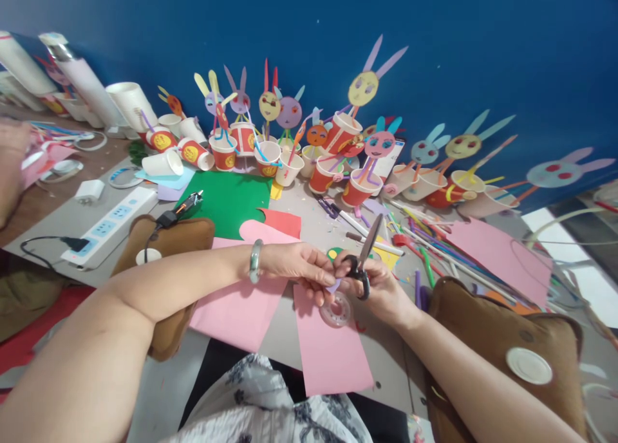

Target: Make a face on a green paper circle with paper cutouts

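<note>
My right hand [379, 288] is closed round the black handles of a pair of scissors [367, 253], blades pointing up and away. My left hand [302, 266], with a green bangle on the wrist, pinches a small pale purple paper piece [333, 287] beside the scissor handles. Both hands hover over pink paper sheets [328, 346] and a clear tape roll [337, 311] on the grey table [313, 227].
Paper-cup rabbits [360, 172] with coloured ears crowd the back along the blue wall. Green paper [229, 201], straws and pens [429, 243], a power strip [109, 227], a glue gun [186, 206] and two brown cushions [506, 353] surround me. Someone's hand [9, 166] shows at the far left.
</note>
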### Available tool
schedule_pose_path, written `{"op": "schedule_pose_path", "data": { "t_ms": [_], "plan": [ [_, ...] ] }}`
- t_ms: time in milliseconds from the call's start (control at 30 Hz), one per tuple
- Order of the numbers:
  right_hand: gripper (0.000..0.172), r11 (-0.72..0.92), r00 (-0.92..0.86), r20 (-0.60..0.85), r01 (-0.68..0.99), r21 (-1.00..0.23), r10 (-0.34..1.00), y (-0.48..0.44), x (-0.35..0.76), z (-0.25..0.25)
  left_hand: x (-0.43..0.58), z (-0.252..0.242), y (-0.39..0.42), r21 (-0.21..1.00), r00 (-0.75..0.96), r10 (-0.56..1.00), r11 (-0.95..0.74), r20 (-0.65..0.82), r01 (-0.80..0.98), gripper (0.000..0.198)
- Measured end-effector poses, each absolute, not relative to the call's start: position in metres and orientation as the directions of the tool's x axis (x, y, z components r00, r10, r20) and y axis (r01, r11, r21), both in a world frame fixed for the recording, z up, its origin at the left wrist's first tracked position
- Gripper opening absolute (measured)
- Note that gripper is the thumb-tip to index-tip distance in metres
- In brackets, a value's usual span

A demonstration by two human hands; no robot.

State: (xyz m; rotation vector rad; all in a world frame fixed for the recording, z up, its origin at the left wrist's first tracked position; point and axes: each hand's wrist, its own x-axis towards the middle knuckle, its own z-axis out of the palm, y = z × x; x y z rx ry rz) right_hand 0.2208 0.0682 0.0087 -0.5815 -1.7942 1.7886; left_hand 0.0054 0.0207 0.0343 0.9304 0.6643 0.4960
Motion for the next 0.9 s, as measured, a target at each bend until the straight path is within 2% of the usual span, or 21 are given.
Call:
{"op": "schedule_pose_path", "data": {
  "t_ms": [133, 233, 367, 567, 733, 900],
  "plan": [
    [0.02, 0.052, -0.746, 0.06, -0.033, -0.998, 0.663, 0.0677, 0.2198, 0.0085, 0.007, 0.0321, 0.0213, 0.876, 0.665, 0.685, 0.473, -0.298, -0.094, 0.051],
    [0.022, 0.078, -0.712, 0.055, 0.0, -0.997, 0.7, 0.0669, 0.218, 0.0098, 0.0084, 0.0309, 0.0209, 0.916, 0.562, 0.781, 0.389, -0.273, -0.096, 0.052],
    [0.024, 0.145, -0.691, 0.07, 0.05, -0.988, 0.719, 0.0663, 0.2154, 0.0127, 0.0093, 0.0309, 0.0196, 0.961, 0.468, 0.862, 0.264, -0.197, -0.08, 0.041],
    [0.024, 0.194, -0.691, 0.089, 0.076, -0.978, 0.717, 0.0654, 0.2144, 0.0143, 0.0091, 0.0297, 0.0188, 0.99, 0.434, 0.891, 0.105, -0.136, 0.096, 0.02],
    [0.026, 0.235, -0.7, 0.111, 0.084, -0.968, 0.706, 0.0645, 0.214, 0.0121, 0.0079, 0.0281, 0.0211, 0.989, 0.452, 0.888, 0.013, -0.08, 0.149, 0.007],
    [0.029, 0.244, -0.691, 0.11, 0.099, -0.965, 0.715, 0.064, 0.2144, 0.0121, 0.0092, 0.0295, 0.0199, 0.991, 0.479, 0.872, 0.046, -0.103, 0.128, 0.007]
  ]
}}
